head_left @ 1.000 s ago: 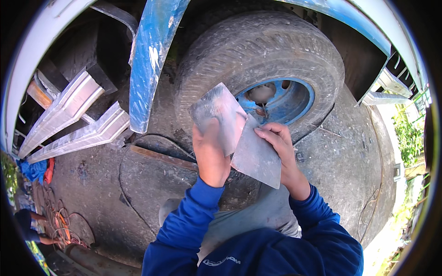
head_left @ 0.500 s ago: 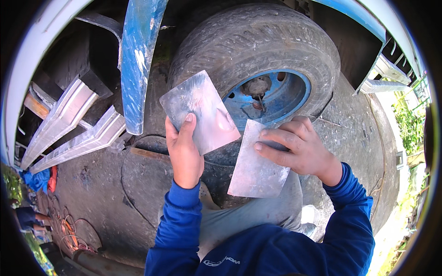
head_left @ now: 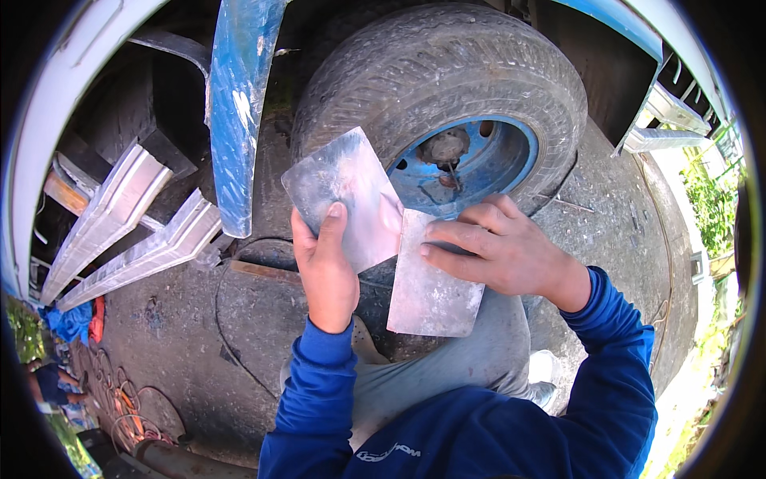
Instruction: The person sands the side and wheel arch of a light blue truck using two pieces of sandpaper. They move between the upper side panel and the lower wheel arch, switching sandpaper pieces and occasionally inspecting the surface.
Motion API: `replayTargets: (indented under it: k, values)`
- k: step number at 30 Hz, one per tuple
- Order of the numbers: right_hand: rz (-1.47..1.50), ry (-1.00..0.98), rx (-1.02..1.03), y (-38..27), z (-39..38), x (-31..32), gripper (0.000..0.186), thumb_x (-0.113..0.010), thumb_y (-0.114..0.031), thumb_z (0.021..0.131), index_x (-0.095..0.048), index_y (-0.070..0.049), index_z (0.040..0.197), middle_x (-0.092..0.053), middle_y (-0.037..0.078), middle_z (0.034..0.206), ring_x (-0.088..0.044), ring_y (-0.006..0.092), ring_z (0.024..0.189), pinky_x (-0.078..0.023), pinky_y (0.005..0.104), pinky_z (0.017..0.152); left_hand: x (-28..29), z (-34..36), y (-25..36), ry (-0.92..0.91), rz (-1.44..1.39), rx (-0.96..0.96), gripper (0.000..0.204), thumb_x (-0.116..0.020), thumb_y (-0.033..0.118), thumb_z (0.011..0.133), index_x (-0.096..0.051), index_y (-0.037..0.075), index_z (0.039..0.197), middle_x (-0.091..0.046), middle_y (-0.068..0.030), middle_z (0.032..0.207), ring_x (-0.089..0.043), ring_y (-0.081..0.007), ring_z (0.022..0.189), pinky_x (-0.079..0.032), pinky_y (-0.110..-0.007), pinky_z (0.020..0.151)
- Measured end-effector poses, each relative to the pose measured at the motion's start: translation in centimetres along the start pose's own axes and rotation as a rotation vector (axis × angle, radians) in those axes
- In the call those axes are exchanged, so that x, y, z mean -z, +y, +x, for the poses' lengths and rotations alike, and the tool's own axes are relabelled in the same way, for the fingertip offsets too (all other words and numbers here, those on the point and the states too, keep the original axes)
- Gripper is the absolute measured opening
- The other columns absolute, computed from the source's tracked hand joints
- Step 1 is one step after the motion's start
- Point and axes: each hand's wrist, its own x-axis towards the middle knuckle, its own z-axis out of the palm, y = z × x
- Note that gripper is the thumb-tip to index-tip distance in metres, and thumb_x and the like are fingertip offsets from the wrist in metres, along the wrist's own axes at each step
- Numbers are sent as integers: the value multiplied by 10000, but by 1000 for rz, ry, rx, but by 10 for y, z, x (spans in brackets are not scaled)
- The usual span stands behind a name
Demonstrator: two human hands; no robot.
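Note:
My left hand holds up a flat, rectangular mixing plate, thumb on top and the other fingers mostly hidden beneath. Pinkish-white paste is smeared across it, with a small thick lump of paste near its right edge. My right hand grips a second flat plate, a pale spreader, with fingers across its upper part. The spreader's upper left corner meets or overlaps the mixing plate's right edge beside the lump. Both plates are above my lap, in front of a large tyre.
The tyre has a blue wheel rim. A scuffed blue panel hangs left of it. Angled metal strips jut in at the left. Cables and hoses lie on the floor lower left, near another person.
My right hand has brought the spreader left, against the mixing plate's right edge. The mixing plate has shifted only slightly.

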Motion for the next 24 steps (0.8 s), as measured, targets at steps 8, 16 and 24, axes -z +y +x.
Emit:
replayTargets:
  k: [8,16,24]
  values:
    - [-28,-128,-177,4,-3,14,458,-616,-100,797,-702,-178,1240,-603,10,1263,-552,224,1078,-434,387,906,1,5,0,49,-16,-20,364,-580,104,1004,-516,33,1355,-628,-96,1279,-630,-207,1150,-497,-360,1004]
    - [-271,725,-438,35,62,31,564,-648,23,726,-698,-157,1258,-597,62,1268,-540,297,1053,-433,411,891,-3,15,-11,16,-9,23,400,-558,82,1020,-482,11,1406,-609,-110,1320,-600,-200,1181,-459,-350,1043]
    - [-585,1073,-286,118,119,19,540,-588,85,728,-681,-81,1234,-590,120,1219,-530,326,1000,-431,451,874,-12,15,-10,-3,22,66,413,-529,66,1026,-468,13,1431,-599,-113,1347,-596,-209,1206,-457,-360,1059]
